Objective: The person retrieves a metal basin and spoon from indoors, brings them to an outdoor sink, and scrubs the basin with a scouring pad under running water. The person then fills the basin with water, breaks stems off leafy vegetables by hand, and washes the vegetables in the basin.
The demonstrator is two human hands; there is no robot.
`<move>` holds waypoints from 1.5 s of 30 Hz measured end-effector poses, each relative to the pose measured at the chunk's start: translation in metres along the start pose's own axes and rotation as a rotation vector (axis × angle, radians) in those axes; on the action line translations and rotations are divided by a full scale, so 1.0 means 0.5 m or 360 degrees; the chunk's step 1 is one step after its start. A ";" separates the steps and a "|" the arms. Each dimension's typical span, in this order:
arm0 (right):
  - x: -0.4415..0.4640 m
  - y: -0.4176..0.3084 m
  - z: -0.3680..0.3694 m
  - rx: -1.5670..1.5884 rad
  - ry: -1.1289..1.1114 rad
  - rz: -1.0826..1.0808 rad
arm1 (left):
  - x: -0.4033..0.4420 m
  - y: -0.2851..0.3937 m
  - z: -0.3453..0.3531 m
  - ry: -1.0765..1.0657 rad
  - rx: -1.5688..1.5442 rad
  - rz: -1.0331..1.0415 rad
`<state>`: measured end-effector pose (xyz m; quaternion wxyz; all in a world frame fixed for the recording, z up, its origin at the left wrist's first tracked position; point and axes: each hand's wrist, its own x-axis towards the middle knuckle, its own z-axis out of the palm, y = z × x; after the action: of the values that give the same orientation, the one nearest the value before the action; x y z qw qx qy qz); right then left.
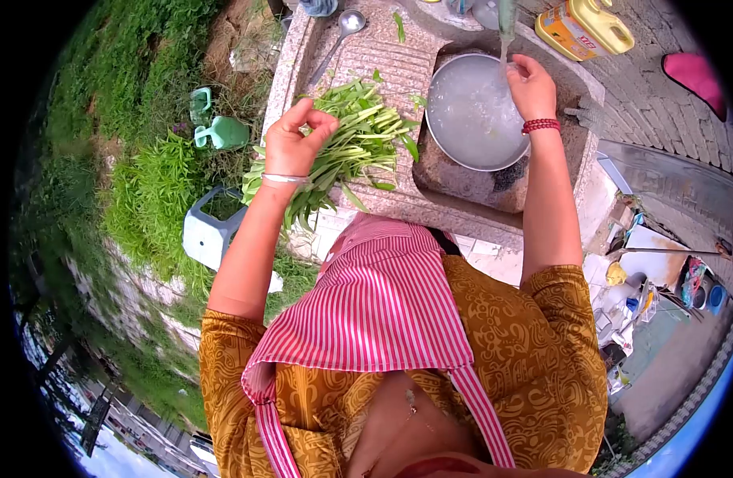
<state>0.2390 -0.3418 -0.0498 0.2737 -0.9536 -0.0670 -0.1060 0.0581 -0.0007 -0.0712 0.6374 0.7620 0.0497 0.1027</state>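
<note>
A heap of leafy greens [354,135] with long pale stems lies on the ribbed drainboard [382,48] of a stone sink. Above its left edge is my left hand [295,139], fingers curled with thumb and forefinger close together; what they hold, if anything, is too small to name. In the basin [462,187] stands a round metal pan [470,111] of cloudy water. Water runs into it from a tap [507,20] at the top. My right hand [532,92] is at the pan's right rim beside the stream, its fingers bent and their tips partly hidden.
A metal ladle [349,24] lies at the drainboard's back left. A yellow jug [583,30] stands behind the basin at the right. A grey stool [211,231] and green plastic containers [225,134] are on the ground at the left.
</note>
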 end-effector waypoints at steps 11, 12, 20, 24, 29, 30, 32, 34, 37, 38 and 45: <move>0.171 -0.284 -0.293 -0.0437 0.0745 -0.1596 | 0.062 0.117 -0.262 0.0724 0.1314 0.0297; 0.191 -0.314 -0.314 -0.0555 0.0639 -0.1758 | 0.045 0.133 -0.278 0.0780 0.2371 0.0389; 0.191 -0.416 -0.312 -0.0850 0.0275 -0.2140 | -0.079 0.006 -0.374 0.0178 0.2063 -0.0439; 0.161 -0.430 -0.298 -0.0902 0.0242 -0.2167 | -0.068 0.049 -0.243 0.0009 0.1593 -0.0301; 0.135 -0.433 -0.288 -0.0855 0.0309 -0.2176 | -0.074 0.047 -0.021 -0.0538 0.1930 -0.0106; 0.127 -0.435 -0.285 -0.0830 0.0351 -0.2172 | -0.074 0.022 0.008 -0.0582 0.2021 -0.0140; 0.101 -0.431 -0.275 -0.0715 0.0454 -0.2158 | -0.068 -0.019 0.039 -0.0610 0.2199 -0.0202; 0.063 -0.412 -0.254 -0.0589 0.0549 -0.2012 | -0.036 -0.029 0.040 -0.0668 0.2137 -0.0446; 0.000 -0.314 -0.117 -0.0313 -0.0547 -0.1475 | -0.001 -0.079 0.006 -0.0728 0.2054 -0.0450; -0.023 -0.270 -0.040 -0.0229 -0.0781 -0.1442 | 0.018 -0.087 -0.003 -0.0765 0.2005 -0.0497; -0.156 -0.172 0.237 0.0223 -0.0607 -0.1187 | 0.047 -0.077 -0.012 -0.0947 0.1898 -0.0608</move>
<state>0.1672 -0.2111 -0.1230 0.2634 -0.8457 -0.4639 -0.0148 0.0816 0.0169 -0.1058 0.1033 0.9559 0.0541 -0.2696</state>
